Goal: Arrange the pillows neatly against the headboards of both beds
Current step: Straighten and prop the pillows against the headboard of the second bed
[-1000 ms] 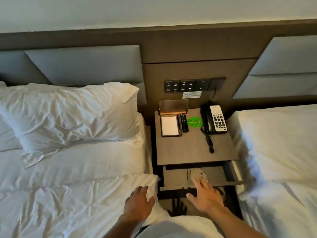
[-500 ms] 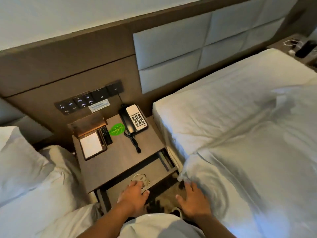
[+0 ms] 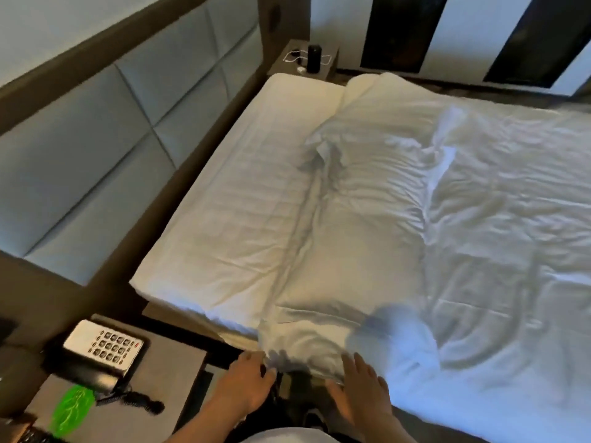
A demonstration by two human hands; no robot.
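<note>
Headboard: the padded headboard (image 3: 105,167) runs up the left of the view, and the strip of bare mattress (image 3: 230,219) in front of it holds no pillow.
Nightstand: at lower left, with a telephone (image 3: 102,346) and a green leaf card (image 3: 72,407) on it; no part in the task.
Left hand: the left hand (image 3: 246,383) hangs open, fingers loosely curled, just beside the near corner of the pillow; whether it touches the fabric I cannot tell.
Pillow: a white pillow (image 3: 358,238) lies flat in the middle of this bed, apart from the headboard. Its long axis runs parallel to the headboard, one short end at the near bed edge by the hands, the other pointing to the far side of the bed.
Right hand: the right hand (image 3: 361,391) is spread, fingers straight, resting at the pillow's near end – gripping nothing.
Duvet: a rumpled duvet (image 3: 499,219) covers the right of the bed.
Progress: on this bed the job is not yet done – the pillow needs sliding sideways to the headboard. The other bed is out of view.
</note>
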